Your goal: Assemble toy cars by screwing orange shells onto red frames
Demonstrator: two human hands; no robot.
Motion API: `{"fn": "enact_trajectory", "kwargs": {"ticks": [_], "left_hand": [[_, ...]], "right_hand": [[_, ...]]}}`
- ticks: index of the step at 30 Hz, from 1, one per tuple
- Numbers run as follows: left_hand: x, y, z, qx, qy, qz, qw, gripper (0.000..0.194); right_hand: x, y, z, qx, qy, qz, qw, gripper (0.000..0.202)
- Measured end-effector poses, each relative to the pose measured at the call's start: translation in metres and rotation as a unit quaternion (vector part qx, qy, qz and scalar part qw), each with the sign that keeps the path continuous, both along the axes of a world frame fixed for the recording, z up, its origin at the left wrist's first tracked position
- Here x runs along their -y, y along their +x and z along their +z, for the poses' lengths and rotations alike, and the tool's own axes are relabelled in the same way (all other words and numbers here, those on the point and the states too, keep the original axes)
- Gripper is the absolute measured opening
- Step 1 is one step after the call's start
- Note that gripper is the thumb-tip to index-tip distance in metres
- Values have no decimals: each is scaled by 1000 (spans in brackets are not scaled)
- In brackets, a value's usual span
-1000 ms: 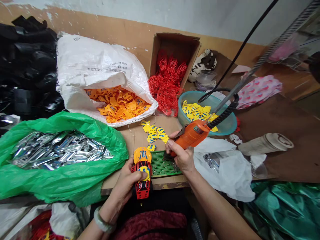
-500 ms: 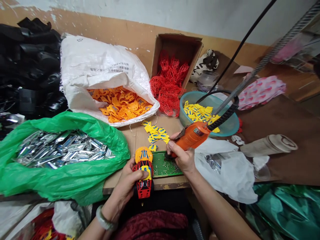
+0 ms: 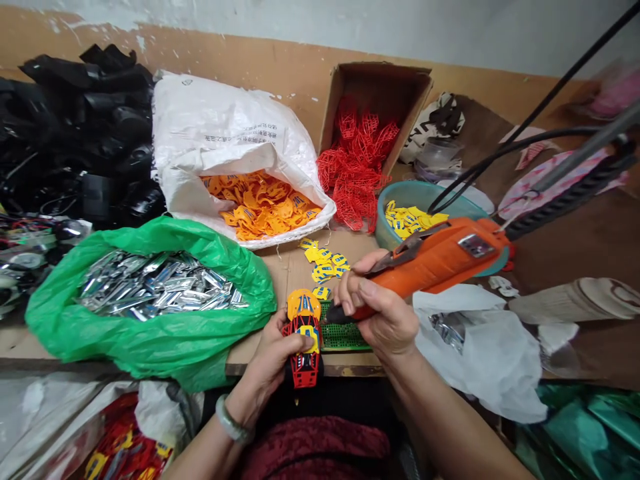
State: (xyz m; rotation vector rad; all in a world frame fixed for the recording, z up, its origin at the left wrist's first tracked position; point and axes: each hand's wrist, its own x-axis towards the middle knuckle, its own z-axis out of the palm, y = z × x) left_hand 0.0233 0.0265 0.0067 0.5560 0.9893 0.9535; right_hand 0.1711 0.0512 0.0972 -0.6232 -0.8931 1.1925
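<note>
Two hands are busy: the left hand (image 3: 274,355) holds a red toy buggy (image 3: 305,363) snugly, thumb pressed on its yellow roof plate (image 3: 314,331), and the right hand (image 3: 389,319) has its fingers curled round an orange electric screwdriver (image 3: 450,260). The buggy is near the front edge of the bench (image 3: 280,267), its orange nose at twelve o'clock. From the buggy, the screwdriver is at two o'clock and the green mesh tray (image 3: 345,337) at three. Since a moment ago, the screwdriver has come up, and its black end is nearer the buggy. So tool and toy are close now, but I can't see them touch. Loose yellow plates (image 3: 325,258) lie between twelve and one, and a green bag (image 3: 215,347) of silver strips (image 3: 165,283) between nine and ten.
</note>
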Motion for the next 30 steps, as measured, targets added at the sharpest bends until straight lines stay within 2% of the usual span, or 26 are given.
{"fn": "enact_trajectory", "kwargs": {"ticks": [9, 17, 24, 30], "left_hand": [[-2, 1, 2, 4, 18, -3, 1000, 52], [-1, -1, 1, 1, 24, -1, 1000, 50], [-1, 1, 1, 7, 25, 3, 1000, 48], [-1, 1, -2, 21, 18, 15, 1000, 46]], "right_hand": [[4, -10, -9, 20, -2, 38, 999, 19], [7, -11, -15, 40, 13, 36, 998, 19], [11, -9, -19, 93, 16, 38, 995, 16], [10, -10, -23, 148, 11, 55, 987, 23]]}}
